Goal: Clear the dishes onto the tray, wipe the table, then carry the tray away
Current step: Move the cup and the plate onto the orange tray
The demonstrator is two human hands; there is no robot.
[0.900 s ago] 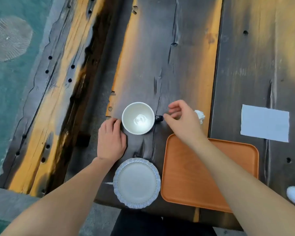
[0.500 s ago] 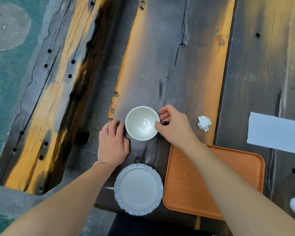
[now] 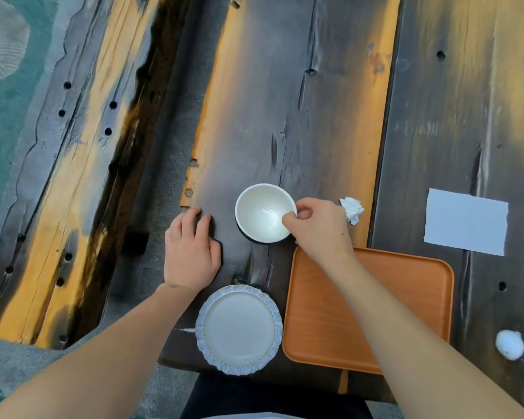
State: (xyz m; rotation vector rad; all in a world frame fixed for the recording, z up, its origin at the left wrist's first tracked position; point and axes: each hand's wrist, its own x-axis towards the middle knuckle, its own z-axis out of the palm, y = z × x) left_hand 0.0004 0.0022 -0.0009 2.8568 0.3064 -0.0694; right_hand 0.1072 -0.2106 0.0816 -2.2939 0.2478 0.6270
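Note:
A white cup point(image 3: 262, 213) with a dark handle sits tilted just above the dark wooden table point(image 3: 300, 116), and my right hand point(image 3: 316, 228) grips it at its right rim, over the handle. My left hand point(image 3: 191, 252) lies flat on the table to the cup's left, apart from it, fingers together and holding nothing. An orange tray point(image 3: 339, 322) lies empty at the near edge, right of a blue-rimmed plate point(image 3: 239, 329). A crumpled white napkin point(image 3: 352, 209) sits just beyond my right hand.
A flat white paper sheet point(image 3: 466, 222) lies on the right plank. A small white ball of tissue point(image 3: 509, 344) rests near the front right edge. A dark gap point(image 3: 133, 140) splits the left planks. The table's near edge runs just below the plate and tray.
My right hand closed on the cup's handle side and the cup now tilts, shifted slightly right. My left hand let go of the cup's left side and rests further from it.

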